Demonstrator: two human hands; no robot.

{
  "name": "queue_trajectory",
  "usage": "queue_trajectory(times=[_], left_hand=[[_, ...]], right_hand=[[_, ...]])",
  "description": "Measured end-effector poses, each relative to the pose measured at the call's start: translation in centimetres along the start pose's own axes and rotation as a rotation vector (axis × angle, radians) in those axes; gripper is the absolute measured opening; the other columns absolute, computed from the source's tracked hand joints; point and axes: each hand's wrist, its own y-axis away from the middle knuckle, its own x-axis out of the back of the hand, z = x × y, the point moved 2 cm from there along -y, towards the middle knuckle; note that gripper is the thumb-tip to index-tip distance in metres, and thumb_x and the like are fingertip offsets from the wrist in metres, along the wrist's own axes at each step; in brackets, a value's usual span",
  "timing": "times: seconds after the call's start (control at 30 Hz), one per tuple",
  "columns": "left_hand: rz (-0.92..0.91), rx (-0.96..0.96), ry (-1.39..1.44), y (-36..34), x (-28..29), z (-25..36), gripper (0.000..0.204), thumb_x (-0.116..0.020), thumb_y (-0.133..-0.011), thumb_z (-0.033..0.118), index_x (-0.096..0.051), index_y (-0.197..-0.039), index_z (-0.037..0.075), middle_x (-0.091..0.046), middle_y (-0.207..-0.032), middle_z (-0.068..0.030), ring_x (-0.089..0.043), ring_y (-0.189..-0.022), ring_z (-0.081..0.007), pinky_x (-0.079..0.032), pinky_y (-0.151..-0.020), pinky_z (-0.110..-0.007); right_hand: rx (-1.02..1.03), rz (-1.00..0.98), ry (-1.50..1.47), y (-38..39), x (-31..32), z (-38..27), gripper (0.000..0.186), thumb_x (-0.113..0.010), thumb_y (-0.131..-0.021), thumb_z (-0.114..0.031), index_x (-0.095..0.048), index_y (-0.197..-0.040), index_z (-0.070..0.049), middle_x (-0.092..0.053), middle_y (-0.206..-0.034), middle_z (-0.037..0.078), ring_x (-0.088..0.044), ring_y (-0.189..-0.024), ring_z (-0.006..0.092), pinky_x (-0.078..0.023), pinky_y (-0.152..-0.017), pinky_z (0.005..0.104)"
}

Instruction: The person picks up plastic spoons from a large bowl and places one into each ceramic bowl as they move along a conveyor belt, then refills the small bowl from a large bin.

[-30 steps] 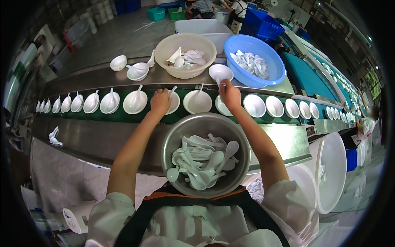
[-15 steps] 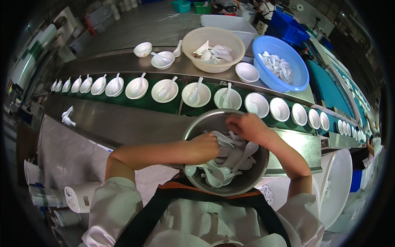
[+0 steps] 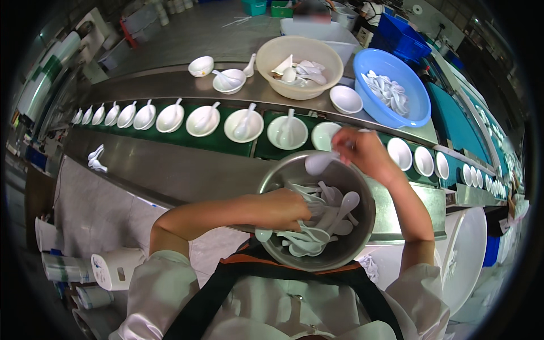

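My right hand (image 3: 362,152) is closed on a white soup spoon (image 3: 319,163), just above the far rim of a steel basin (image 3: 363,243). Its fingers are near a white bowl (image 3: 325,137) on the belt and partly cover it. Inside the basin my left hand (image 3: 286,207) is closed among loose white soup spoons (image 3: 340,211). One spoon's rounded end (image 3: 263,234) sticks out below that wrist, and the fingertips are partly hidden. Along the green belt (image 3: 221,143) stand white bowls in a row; those to the left each carry a spoon, such as the bowl (image 3: 243,124).
Behind the belt, a cream basin (image 3: 272,85) and a blue basin (image 3: 419,110) hold more spoons. Small bowls (image 3: 346,100) stand beside them on the steel ledge. Several spoons (image 3: 97,158) lie on the near counter at left. Other people work farther off.
The row of bowls has shifted left along the belt. My right hand has risen from the basin toward the belt, with a spoon now showing in it. My left hand stays in the basin.
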Motion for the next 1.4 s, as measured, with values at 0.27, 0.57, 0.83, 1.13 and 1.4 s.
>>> queue_trajectory(times=[0.27, 0.57, 0.83, 1.13, 1.4], left_hand=[[0.191, -0.045, 0.033, 0.5, 2.7, -0.9, 0.017, -0.063, -0.074, 0.016, -0.056, -0.077, 0.001, -0.057, -0.076, -0.0122, -0.054, -0.079, -0.03, -0.043, -0.07, -0.04], [0.498, 0.052, 0.337, 3.4, 9.7, -5.2, 0.019, -0.065, -0.076, 0.018, -0.06, -0.08, 0.001, -0.062, -0.071, -0.0088, -0.058, -0.064, -0.0159, -0.044, -0.059, -0.029], [1.207, 0.253, 0.331, 7.8, 10.9, -18.8, 0.025, -0.067, -0.077, 0.019, -0.062, -0.094, 0.002, -0.063, -0.091, -0.0098, -0.06, -0.081, -0.0182, -0.046, -0.073, -0.03], [1.022, 1.214, -0.305, 30.6, 3.8, -45.1, 0.039, -0.055, -0.071, 0.015, -0.05, -0.104, -0.005, -0.059, -0.094, -0.0249, -0.057, -0.09, -0.0383, -0.047, -0.078, -0.043], [0.81, 1.335, -0.43, 31.9, 4.8, -47.4, 0.02, -0.056, -0.078, 0.018, -0.057, -0.088, 0.001, -0.062, -0.09, -0.021, -0.059, -0.086, -0.0369, -0.048, -0.074, -0.045]], right_hand=[[-0.025, -0.077, 0.656, -9.6, -0.9, 9.4, 0.034, -0.07, -0.069, -0.019, -0.058, -0.098, -0.004, -0.063, -0.088, 0.014, -0.06, -0.082, 0.0322, -0.047, -0.076, 0.0377], [0.104, -0.685, -0.406, -5.8, -2.7, -1.0, 0.051, -0.066, -0.08, -0.023, -0.047, -0.121, -0.001, -0.058, -0.11, 0.011, -0.055, -0.102, 0.0172, -0.042, -0.089, 0.03], [-0.063, -0.013, -0.071, -8.3, -1.5, 6.0, 0.01, -0.056, -0.083, -0.008, -0.061, -0.088, -0.001, -0.063, -0.076, 0.004, -0.057, -0.071, 0.0098, -0.045, -0.067, 0.0268], [-0.424, 0.307, 0.546, -8.4, -1.4, 13.2, 0.023, -0.054, -0.08, -0.025, -0.058, -0.084, -0.004, -0.061, -0.076, 0.021, -0.058, -0.075, 0.0376, -0.045, -0.068, 0.0452], [-0.547, 0.227, 0.584, -5.6, -1.5, 16.8, 0.023, -0.056, -0.076, -0.024, -0.063, -0.083, -0.003, -0.062, -0.079, 0.02, -0.06, -0.077, 0.0364, -0.046, -0.073, 0.0425]])
